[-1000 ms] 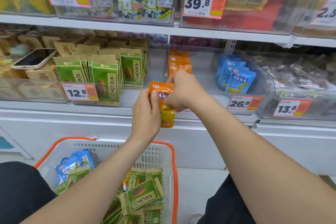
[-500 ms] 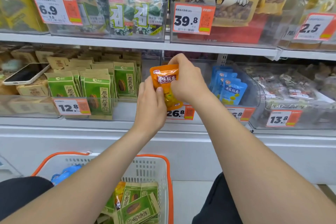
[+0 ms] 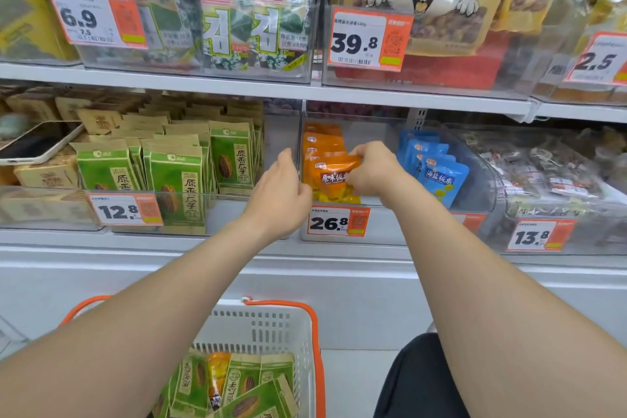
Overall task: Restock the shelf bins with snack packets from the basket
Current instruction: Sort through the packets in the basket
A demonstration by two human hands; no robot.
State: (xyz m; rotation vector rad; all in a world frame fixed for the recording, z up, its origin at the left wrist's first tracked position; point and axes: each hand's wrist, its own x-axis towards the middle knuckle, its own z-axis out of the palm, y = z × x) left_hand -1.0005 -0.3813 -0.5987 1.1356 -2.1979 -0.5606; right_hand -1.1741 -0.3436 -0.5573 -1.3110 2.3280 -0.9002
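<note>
My right hand [image 3: 373, 170] grips an orange snack packet [image 3: 334, 176] by its upper right corner. It holds the packet upright inside the clear shelf bin [image 3: 390, 224], in front of a row of the same orange packets [image 3: 320, 141]. My left hand [image 3: 281, 193] hovers at the packet's left edge, outside the bin's side wall, fingers loosely curled and thumb raised off the packet. Below, the white basket with an orange rim [image 3: 317, 349] holds several green seed packets [image 3: 244, 383] and one orange packet [image 3: 217, 373].
Blue packets [image 3: 441, 176] stand in the right half of the same bin. Green seed packets [image 3: 176, 180] fill the bin to the left, where a phone [image 3: 34, 142] lies on brown packets. A 26.8 price tag [image 3: 336, 222] hangs on the bin front. An upper shelf [image 3: 237, 85] overhangs.
Both hands lifted the orange packet from in front of the shelf into the bin. My left hand has come off the packet; my right hand still holds it.
</note>
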